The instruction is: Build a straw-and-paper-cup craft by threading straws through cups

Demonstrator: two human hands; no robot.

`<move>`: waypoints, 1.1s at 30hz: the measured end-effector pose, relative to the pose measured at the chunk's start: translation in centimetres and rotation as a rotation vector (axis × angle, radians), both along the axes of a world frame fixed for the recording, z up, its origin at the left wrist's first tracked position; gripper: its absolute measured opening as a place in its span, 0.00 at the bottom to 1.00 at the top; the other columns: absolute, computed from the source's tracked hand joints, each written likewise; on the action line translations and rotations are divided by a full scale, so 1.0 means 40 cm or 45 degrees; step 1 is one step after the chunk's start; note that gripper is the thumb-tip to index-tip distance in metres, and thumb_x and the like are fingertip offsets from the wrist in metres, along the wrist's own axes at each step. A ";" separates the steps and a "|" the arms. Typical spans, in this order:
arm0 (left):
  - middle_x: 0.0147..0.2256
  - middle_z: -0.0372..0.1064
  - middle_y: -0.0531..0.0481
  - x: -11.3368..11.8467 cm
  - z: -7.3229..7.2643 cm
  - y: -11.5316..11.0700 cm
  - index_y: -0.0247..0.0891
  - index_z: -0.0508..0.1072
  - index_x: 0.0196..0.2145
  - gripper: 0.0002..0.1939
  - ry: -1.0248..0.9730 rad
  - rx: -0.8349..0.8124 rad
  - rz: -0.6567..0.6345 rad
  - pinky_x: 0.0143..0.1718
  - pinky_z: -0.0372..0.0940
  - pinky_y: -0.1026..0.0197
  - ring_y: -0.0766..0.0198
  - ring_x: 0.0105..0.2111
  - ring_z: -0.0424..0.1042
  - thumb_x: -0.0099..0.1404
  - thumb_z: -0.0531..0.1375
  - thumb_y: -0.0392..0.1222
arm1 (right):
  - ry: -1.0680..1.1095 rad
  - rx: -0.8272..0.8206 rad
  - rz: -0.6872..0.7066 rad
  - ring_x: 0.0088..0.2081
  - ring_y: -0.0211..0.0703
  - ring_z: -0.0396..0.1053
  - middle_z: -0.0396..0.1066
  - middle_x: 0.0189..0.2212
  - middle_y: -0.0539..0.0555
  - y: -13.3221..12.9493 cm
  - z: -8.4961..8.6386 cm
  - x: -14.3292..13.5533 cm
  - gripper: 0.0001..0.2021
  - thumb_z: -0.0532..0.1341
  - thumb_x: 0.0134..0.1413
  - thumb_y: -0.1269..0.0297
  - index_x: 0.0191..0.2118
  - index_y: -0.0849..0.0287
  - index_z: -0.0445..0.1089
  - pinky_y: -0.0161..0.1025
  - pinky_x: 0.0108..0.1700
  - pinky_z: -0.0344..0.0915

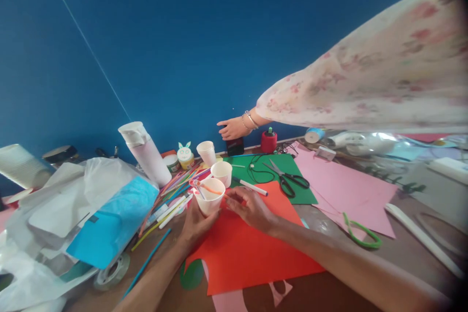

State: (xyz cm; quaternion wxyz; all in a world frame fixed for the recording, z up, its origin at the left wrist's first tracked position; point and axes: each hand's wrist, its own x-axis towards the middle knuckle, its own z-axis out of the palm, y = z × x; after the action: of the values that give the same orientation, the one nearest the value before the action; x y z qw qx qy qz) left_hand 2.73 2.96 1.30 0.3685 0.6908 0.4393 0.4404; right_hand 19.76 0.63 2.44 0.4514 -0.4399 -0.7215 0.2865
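My left hand [199, 224] is wrapped round a white paper cup [209, 207] near the middle of the view. An orange strip [207, 187] and a red-and-white piece lie across the cup's mouth. At the cup's right side is my right hand [252, 208], its fingers bent and close together by the rim; whatever they pinch is too small to name. Beneath my hands lies a red-orange sheet [256, 253]. Two more paper cups, one nearer [221, 173] and one farther [206, 152], stand behind. A white marker [253, 187] rests on the sheet's back edge.
Another person's hand [236, 128] reaches in from the right above a black box. Black scissors [287, 179] lie on green paper [305, 197]. Pink paper [343, 185] and a green loop [361, 239] are right; plastic bags [91, 190], tape [112, 271] and colored sticks are left.
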 end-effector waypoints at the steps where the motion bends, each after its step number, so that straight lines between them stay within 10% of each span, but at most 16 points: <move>1: 0.43 0.68 0.41 -0.001 -0.004 0.001 0.32 0.65 0.44 0.23 0.000 0.005 0.008 0.45 0.61 0.51 0.54 0.43 0.67 0.49 0.60 0.41 | 0.008 -0.008 -0.001 0.30 0.37 0.65 0.70 0.27 0.52 0.001 -0.004 0.000 0.12 0.52 0.55 0.59 0.35 0.61 0.67 0.33 0.32 0.59; 33: 0.37 0.69 0.45 -0.025 -0.063 0.024 0.35 0.61 0.42 0.22 0.077 -0.009 0.144 0.36 0.65 0.58 0.57 0.36 0.69 0.50 0.60 0.45 | -0.016 -0.102 0.092 0.25 0.33 0.60 0.62 0.22 0.47 -0.014 -0.080 -0.024 0.10 0.49 0.56 0.61 0.32 0.59 0.64 0.30 0.28 0.56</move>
State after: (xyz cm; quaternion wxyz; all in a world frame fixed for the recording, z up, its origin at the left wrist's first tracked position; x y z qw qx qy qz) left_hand 1.72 3.91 -1.20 0.3320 0.6766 0.4900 0.4381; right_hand 18.81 0.08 -0.77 0.4182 -0.4332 -0.7277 0.3284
